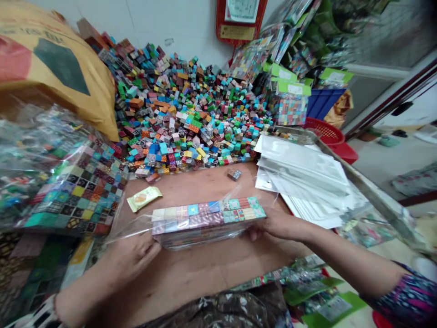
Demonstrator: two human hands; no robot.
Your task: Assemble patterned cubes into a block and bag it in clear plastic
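Note:
A clear plastic bag (208, 239) packed with neat rows of small patterned cubes (205, 219) stands upright over the brown board. My left hand (131, 257) is closed at the bag's left lower corner, its fingers curled against the film. At the other end, my right hand (275, 225) grips the right lower corner, with some fingers hidden behind the pack. Loose film sticks out to the left of the cubes. Just behind the bag lie a small yellow-green wrapped packet (144, 198) and a small patterned block (234, 174).
A big heap of loose cubes (191, 114) rises against the wall. Finished-looking bags of cubes (82, 191) stack at left below a yellow sack (68, 59). White sheets (303, 168) lie at right, near red baskets (324, 132) and green-topped bags (290, 98).

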